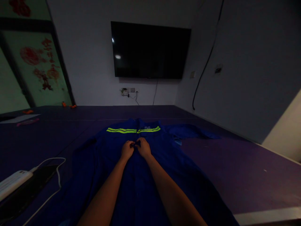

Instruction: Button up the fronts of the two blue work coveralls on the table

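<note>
Pretty dim room, with a blue jacket (138, 179) laid out front-up on a purple floor (235, 169), and that low light can probably be blamed if anything gets missed. Nearest, at lower left, a white cable (60, 185) is looped near the jacket, coming off a power strip (15, 182); if the cloth gets dragged that way, the cable could be snagged. Whether the two are touching can't be made out. Further up, the left hand (127, 150) and right hand (144, 147) are brought together at the middle of the jacket's front, fingers of both pinched on a small dark bit of it. Whether a button or just cloth is pinched can't be told, since it's partly covered by the hands. Dark blue on dark blue is easily misjudged, so the wrong layer could be caught, and a bit that small could be lost if the grip is loosened on one side. If it's tugged too hard, the front could be rucked up, since nothing is seen pinning it down. Just beyond, the sleeve on the right (192, 131) is stretched sideways and could be pulled askew too, as could the reflective stripe (122, 130) across the chest. Way back, a TV (150, 51) is mounted on the wall (89, 62), well out of harm's way.
</note>
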`<state>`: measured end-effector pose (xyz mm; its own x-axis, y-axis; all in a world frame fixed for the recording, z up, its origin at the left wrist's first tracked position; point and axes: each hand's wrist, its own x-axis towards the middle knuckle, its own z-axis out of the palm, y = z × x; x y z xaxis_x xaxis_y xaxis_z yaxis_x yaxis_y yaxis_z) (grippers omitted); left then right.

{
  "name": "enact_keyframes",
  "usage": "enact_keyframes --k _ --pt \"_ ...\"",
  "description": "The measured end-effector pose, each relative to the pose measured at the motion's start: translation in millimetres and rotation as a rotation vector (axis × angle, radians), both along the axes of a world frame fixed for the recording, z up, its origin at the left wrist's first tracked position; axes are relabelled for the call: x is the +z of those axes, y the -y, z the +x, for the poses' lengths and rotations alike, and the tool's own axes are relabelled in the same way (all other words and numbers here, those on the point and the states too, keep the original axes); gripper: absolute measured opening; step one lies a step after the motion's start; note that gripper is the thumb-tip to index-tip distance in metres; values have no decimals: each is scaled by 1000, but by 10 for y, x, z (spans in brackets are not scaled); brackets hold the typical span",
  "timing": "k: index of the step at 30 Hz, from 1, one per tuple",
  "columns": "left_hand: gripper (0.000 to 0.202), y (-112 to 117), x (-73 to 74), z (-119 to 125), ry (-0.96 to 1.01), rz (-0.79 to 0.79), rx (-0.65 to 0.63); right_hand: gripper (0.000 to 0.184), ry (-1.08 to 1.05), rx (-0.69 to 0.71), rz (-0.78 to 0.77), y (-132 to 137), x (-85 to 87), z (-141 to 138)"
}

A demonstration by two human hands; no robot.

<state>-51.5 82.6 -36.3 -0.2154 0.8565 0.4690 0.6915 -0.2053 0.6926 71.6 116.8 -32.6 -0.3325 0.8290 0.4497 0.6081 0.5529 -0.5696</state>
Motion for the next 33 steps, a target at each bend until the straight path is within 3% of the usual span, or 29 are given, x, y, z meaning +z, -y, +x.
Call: enact_keyframes --k 3,11,29,33 --pt "33 0 -4 8 8 -7 11 46 81 18 19 25 7 1" --pt "27 3 0 21 135 27 -40 22 129 -21 -6 30 -4 -14" --pt "20 70 79 47 227 -2 -19 15 84 -60 -59 -2 5 -45" --pt "13 96 111 71 231 29 -16 16 -7 -60 -50 -10 3 -31"
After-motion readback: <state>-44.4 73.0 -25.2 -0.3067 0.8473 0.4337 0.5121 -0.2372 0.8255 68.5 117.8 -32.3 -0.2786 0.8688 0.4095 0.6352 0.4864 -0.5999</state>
